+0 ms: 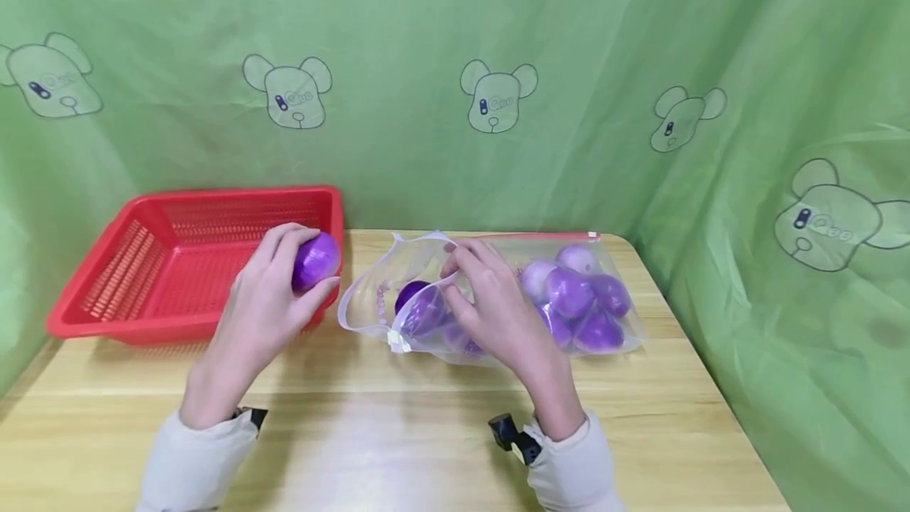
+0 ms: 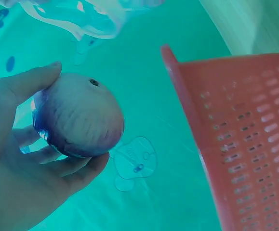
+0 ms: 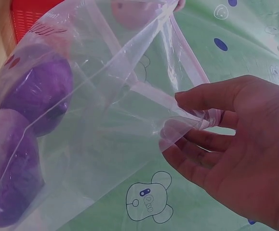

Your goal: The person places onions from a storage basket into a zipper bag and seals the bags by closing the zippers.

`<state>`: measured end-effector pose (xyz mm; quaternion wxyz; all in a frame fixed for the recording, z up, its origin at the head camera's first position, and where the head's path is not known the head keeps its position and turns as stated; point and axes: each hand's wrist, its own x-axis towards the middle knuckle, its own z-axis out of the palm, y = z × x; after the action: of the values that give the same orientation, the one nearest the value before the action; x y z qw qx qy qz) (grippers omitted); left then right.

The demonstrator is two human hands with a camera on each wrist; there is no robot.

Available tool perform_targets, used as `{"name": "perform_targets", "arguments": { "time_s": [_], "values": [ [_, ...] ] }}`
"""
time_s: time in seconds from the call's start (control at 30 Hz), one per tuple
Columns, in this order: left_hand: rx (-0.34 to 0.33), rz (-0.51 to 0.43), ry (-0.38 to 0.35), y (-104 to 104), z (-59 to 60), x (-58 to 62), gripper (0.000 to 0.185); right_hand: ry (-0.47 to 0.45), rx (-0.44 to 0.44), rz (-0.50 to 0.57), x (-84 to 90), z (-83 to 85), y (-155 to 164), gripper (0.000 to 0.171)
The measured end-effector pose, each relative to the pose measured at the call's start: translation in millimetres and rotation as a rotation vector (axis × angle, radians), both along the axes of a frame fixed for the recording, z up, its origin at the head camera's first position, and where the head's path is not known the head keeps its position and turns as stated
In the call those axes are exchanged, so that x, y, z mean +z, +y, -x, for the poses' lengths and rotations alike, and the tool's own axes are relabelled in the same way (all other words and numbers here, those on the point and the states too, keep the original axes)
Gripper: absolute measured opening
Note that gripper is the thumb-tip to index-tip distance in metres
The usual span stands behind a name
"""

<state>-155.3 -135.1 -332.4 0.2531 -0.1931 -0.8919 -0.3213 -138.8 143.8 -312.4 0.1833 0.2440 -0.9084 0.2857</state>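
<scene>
My left hand point(image 1: 263, 299) grips a round purple onion point(image 1: 317, 261) between thumb and fingers, at the right rim of the red basket point(image 1: 178, 328). A pale side with a small dark spot shows on this onion in the left wrist view. My right hand point(image 1: 498, 303) pinches the mouth edge of a clear zip bag point(image 3: 105, 159), thumb on one side and fingers on the other. The bag lies on its side with its mouth gaping toward the basket. Several purple onions point(image 1: 571, 293) are inside it, some partly hidden behind the right hand.
The red basket stands at the left on a wooden table point(image 1: 398, 441), with the bag to its right. Green curtain point(image 1: 412, 22) with bear faces hangs behind and along both sides. Each wrist carries a black camera mount point(image 1: 513, 439).
</scene>
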Motion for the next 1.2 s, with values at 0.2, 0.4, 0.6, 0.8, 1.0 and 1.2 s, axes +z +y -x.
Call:
{"name": "perform_targets", "arguments": {
  "time_s": [0.2,0.4,0.6,0.8,1.0,1.2],
  "values": [
    [-0.053,-0.017,0.074,5,-5.8,3.0,0.058,-0.006,0.012,0.004,-1.9,0.6,-5,0.012],
    [-0.112,-0.038,0.113,15,-8.7,3.5,0.055,-0.019,0.014,0.004,-2.9,0.3,-6,0.010],
    [-0.179,-0.060,0.134,22,-12.8,6.9,0.055,-0.013,0.015,0.005,-1.7,0.4,-6,0.010],
    [-0.262,-0.062,0.181,30,-14.2,5.4,0.057,0.005,0.023,0.002,-1.0,-0.2,-8,0.011],
    [-0.367,-0.033,0.142,40,-15.4,-0.6,0.059,0.024,0.046,0.002,0.5,-3.0,-10,0.013],
    [-0.389,-0.123,0.099,42,-14.8,-1.0,0.058,0.044,0.078,0.055,3.3,-6.0,-10,0.015]
  ]
}}
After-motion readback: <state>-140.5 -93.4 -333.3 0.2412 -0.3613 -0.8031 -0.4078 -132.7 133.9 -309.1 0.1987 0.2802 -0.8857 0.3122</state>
